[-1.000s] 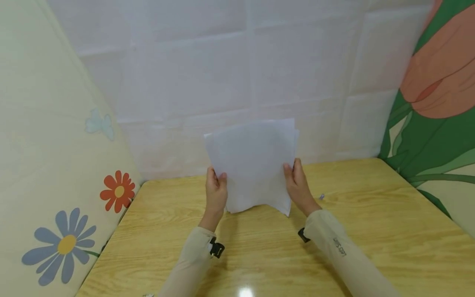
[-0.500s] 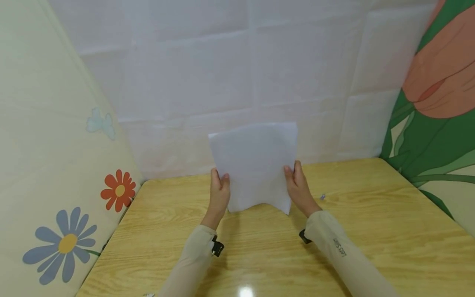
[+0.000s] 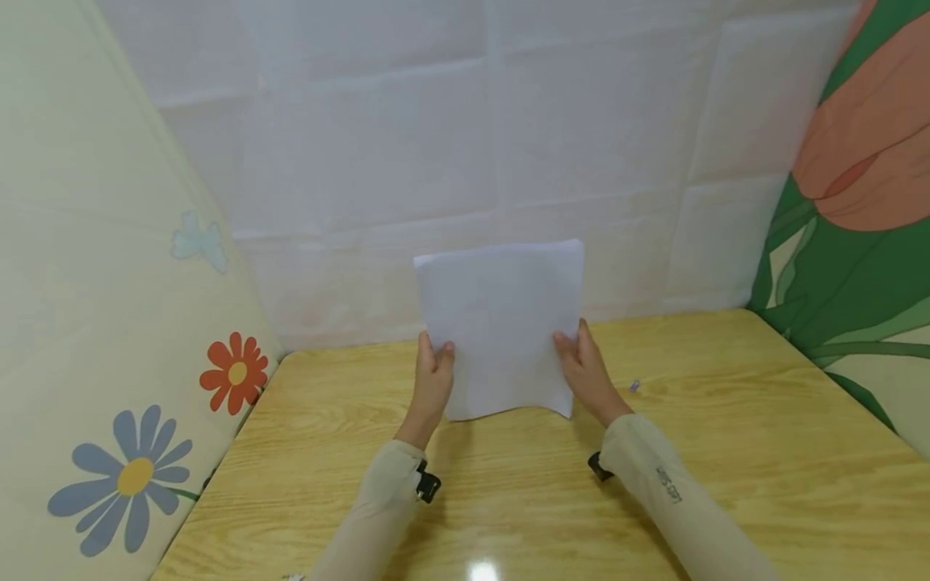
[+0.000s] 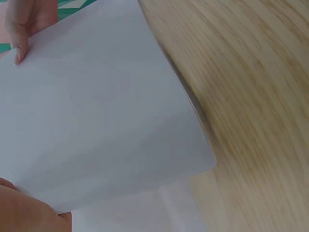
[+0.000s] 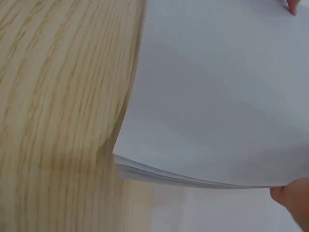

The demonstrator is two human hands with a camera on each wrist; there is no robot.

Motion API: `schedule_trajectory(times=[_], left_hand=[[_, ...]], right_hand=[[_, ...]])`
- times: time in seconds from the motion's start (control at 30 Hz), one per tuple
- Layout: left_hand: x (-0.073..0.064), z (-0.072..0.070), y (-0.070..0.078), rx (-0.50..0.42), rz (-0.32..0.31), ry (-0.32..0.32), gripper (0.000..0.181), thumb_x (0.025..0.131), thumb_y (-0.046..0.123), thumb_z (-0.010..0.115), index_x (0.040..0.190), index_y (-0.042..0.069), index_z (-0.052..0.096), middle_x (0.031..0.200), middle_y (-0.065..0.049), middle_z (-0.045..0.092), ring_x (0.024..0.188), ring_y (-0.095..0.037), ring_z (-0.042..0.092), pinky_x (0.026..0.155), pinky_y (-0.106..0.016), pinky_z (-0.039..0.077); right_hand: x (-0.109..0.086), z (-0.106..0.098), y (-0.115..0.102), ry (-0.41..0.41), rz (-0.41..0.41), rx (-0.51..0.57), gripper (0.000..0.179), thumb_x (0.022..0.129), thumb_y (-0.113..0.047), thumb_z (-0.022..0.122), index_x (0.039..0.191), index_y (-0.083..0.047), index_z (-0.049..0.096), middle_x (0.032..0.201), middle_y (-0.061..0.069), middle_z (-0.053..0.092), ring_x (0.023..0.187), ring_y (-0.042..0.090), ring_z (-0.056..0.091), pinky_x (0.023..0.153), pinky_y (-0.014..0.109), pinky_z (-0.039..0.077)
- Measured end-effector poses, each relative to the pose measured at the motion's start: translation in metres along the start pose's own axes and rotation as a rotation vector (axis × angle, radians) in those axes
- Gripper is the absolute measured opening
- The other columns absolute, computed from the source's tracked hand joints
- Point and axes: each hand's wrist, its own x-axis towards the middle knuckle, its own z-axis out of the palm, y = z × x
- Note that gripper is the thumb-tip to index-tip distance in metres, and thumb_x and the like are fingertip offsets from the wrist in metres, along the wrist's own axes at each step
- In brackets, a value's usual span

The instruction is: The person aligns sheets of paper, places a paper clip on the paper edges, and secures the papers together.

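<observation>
A stack of white paper sheets (image 3: pixel 501 323) stands nearly upright over the table, its lower edge bowed. My left hand (image 3: pixel 433 379) grips the stack's left edge, thumb on the near face and fingers behind. On the opposite edge my right hand (image 3: pixel 587 373) holds it in the same way. In the right wrist view the layered edges of the paper stack (image 5: pixel 154 174) fan slightly apart at a corner. The left wrist view has the paper's broad blank face (image 4: pixel 96 106), with the right hand (image 4: pixel 29 21) at its far edge.
The wood-grain table (image 3: pixel 508 492) spreads under the hands. A small bluish object (image 3: pixel 635 386) lies right of the right hand, and a small pale item (image 3: pixel 294 577) sits at the near left. A white cloth wall (image 3: pixel 378 153) rises behind, with flower-printed panels (image 3: pixel 134 476) at the sides.
The sheets, which stuck out unevenly at the right and bottom, now line up more closely. My left hand has shifted slightly right and both hands slightly down; both grips remain.
</observation>
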Motion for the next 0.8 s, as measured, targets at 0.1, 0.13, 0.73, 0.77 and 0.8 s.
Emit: schedule_trajectory(times=[0.1,0.13,0.73,0.77,0.8], left_hand=[[-0.003,0.001,0.002,0.012,0.015,0.003,0.032,0.100,0.000,0.039,0.131,-0.006,0.035,0.130,-0.023,0.045,0.130,-0.031,0.037,0.110,-0.046,0.025],[-0.004,0.001,0.003,0.015,0.013,0.003,0.032,0.100,0.000,0.039,0.130,-0.006,0.036,0.129,-0.022,0.045,0.129,-0.031,0.037,0.110,-0.047,0.026],[-0.005,-0.008,0.014,0.003,0.002,-0.068,0.040,0.100,0.011,0.050,0.132,-0.005,0.033,0.129,-0.024,0.044,0.125,-0.035,0.041,0.107,-0.051,0.030],[-0.003,-0.008,0.016,-0.003,0.014,-0.073,0.039,0.100,0.011,0.050,0.132,-0.005,0.033,0.129,-0.024,0.045,0.124,-0.035,0.042,0.105,-0.050,0.032],[-0.002,-0.009,0.018,-0.009,0.027,-0.075,0.039,0.100,0.011,0.050,0.132,-0.005,0.034,0.128,-0.024,0.046,0.122,-0.034,0.044,0.104,-0.049,0.033]], right_hand=[[0.000,-0.002,-0.001,0.018,-0.032,-0.002,0.049,0.104,-0.014,0.040,0.144,0.009,0.023,0.141,0.031,0.038,0.134,0.041,0.034,0.112,0.050,0.023],[0.000,-0.002,-0.001,0.022,-0.040,0.005,0.047,0.103,-0.013,0.041,0.142,0.009,0.026,0.137,0.031,0.041,0.131,0.040,0.037,0.111,0.050,0.025],[0.003,-0.012,-0.014,-0.006,-0.024,0.033,0.042,0.102,-0.020,0.048,0.135,0.002,0.034,0.128,0.020,0.050,0.110,0.015,0.051,0.089,0.018,0.043],[0.004,-0.013,-0.017,-0.006,-0.033,0.040,0.042,0.102,-0.019,0.047,0.135,0.002,0.034,0.127,0.020,0.050,0.108,0.014,0.052,0.086,0.019,0.045],[0.005,-0.014,-0.020,-0.007,-0.047,0.044,0.041,0.102,-0.018,0.047,0.135,0.002,0.034,0.126,0.021,0.051,0.106,0.013,0.053,0.085,0.020,0.046]])
